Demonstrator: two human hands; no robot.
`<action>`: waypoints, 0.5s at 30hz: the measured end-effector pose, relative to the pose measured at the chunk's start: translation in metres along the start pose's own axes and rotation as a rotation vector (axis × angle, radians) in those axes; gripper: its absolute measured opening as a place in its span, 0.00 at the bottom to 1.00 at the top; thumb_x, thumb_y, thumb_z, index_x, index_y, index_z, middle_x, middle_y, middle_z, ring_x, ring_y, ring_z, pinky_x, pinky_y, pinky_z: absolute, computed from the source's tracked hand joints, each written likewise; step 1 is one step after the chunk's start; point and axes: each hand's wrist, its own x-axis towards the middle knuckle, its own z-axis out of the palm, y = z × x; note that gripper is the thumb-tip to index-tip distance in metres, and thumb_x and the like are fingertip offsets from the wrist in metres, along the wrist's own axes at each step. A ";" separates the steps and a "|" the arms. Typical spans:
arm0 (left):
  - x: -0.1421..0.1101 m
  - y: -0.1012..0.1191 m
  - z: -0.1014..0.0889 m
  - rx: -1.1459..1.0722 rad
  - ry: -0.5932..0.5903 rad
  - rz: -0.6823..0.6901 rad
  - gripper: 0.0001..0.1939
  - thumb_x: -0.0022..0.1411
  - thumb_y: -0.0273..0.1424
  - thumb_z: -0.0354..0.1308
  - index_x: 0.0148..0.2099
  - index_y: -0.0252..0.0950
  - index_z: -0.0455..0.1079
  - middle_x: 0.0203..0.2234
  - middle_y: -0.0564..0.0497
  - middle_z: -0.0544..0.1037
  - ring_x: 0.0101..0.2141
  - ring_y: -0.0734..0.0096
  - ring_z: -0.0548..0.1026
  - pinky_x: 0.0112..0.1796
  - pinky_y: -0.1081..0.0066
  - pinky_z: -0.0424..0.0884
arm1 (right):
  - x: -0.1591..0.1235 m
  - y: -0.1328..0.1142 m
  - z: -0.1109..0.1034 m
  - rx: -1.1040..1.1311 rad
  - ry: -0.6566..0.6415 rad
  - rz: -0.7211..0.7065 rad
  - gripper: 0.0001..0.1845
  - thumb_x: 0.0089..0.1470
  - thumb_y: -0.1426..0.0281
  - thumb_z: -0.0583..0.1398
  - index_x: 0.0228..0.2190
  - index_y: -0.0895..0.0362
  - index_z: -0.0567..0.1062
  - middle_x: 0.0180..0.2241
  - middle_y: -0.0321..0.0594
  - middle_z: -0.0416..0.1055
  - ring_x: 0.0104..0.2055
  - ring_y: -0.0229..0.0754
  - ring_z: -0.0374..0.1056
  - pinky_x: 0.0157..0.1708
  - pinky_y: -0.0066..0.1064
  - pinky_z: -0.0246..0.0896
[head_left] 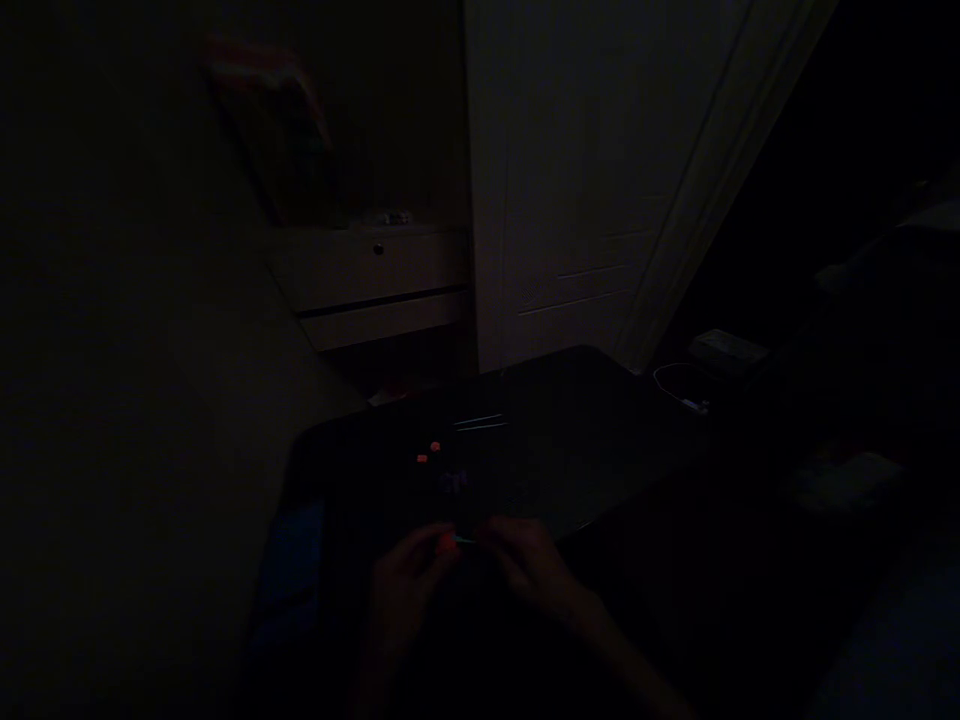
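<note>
At the lower centre of the frame, the left hand (405, 577) pinches a small orange-red piece (446, 543); a thin pale-green strip (464, 541) runs towards the right hand (531, 562), its fingers bunched, grip too dark to tell. Mid-frame, the dark table (585, 420) bears two orange bits (435, 446), a purple piece (453, 482) and two thin rods (482, 427)
</note>
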 end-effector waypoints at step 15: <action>0.001 -0.006 0.002 0.069 -0.021 0.074 0.17 0.49 0.42 0.72 0.40 0.38 0.83 0.37 0.45 0.88 0.41 0.52 0.86 0.45 0.59 0.82 | -0.003 -0.002 -0.011 -0.020 -0.045 -0.033 0.12 0.69 0.71 0.56 0.43 0.54 0.81 0.40 0.41 0.82 0.40 0.43 0.79 0.41 0.30 0.68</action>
